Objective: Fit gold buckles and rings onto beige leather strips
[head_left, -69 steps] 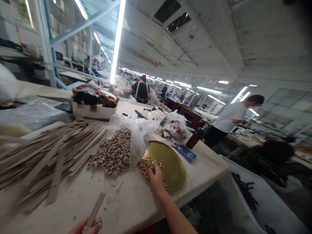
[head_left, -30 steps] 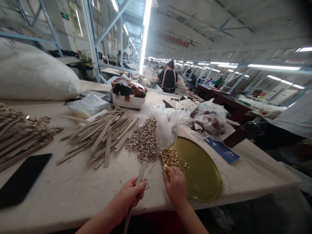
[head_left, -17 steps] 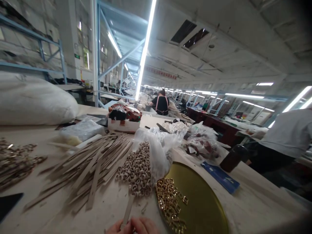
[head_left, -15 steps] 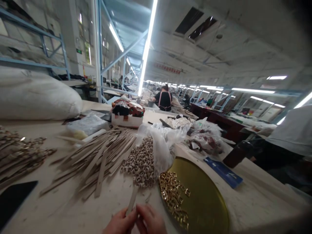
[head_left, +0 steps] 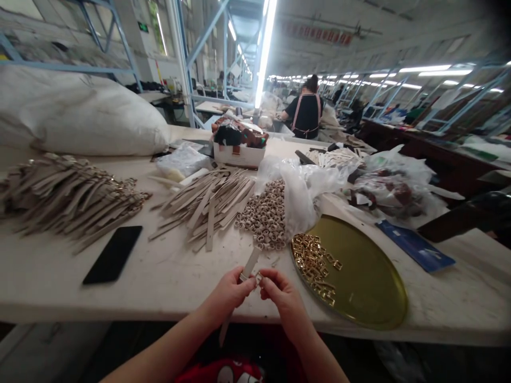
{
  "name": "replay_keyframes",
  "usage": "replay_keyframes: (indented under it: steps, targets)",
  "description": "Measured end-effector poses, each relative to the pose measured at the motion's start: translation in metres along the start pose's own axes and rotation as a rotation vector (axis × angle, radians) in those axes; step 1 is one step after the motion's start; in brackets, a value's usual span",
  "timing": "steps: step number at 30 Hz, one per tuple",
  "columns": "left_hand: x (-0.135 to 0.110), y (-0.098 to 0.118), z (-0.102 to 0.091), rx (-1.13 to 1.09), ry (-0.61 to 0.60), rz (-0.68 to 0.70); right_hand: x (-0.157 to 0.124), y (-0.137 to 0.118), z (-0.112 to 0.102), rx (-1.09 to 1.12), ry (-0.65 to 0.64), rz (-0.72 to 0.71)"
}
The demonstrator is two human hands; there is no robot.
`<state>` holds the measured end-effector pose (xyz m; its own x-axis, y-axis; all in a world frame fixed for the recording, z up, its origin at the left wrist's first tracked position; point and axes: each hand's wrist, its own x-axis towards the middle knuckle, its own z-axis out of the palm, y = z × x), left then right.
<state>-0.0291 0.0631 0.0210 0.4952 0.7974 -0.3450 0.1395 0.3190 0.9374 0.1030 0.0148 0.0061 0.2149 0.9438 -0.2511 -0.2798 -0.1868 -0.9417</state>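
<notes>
Having left the one tray (head_left: 369,276), the right hand (head_left: 282,293) is pinching one partly hidden buckle (head_left: 259,277); the left hand (head_left: 224,293) is grasping one strap (head_left: 251,261); I am finding overlapping metal fittings (head_left: 310,256) uncountable.

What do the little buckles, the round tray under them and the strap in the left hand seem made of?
Buckles: probably metal, shiny gold finish; they throw bright glints. Tray: perhaps metal, smooth olive-gold with a soft sheen, though plastic is possible. Strap in the left hand: likely leather or imitation, matt grey-beige; it looks flat and shows no shine.
</notes>
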Motion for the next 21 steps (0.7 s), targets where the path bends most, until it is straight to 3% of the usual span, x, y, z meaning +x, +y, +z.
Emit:
replay_keyframes:
  steps: [7, 13, 16, 21]
  targets:
    - [0.001, 0.001, 0.002, 0.038, 0.108, 0.135, -0.005, 0.003, 0.008, -0.016, -0.181, 0.060]
    - [0.003, -0.003, -0.001, 0.254, 0.143, 0.162, -0.002, 0.010, 0.004, 0.005, -0.253, 0.091]
    - [0.004, -0.003, -0.003, 0.342, 0.154, 0.159, 0.002, 0.016, -0.001, 0.001, -0.244, 0.118]
    - [0.008, -0.008, -0.004, 0.381, 0.100, 0.147, 0.009, 0.022, -0.002, 0.017, -0.127, 0.113]
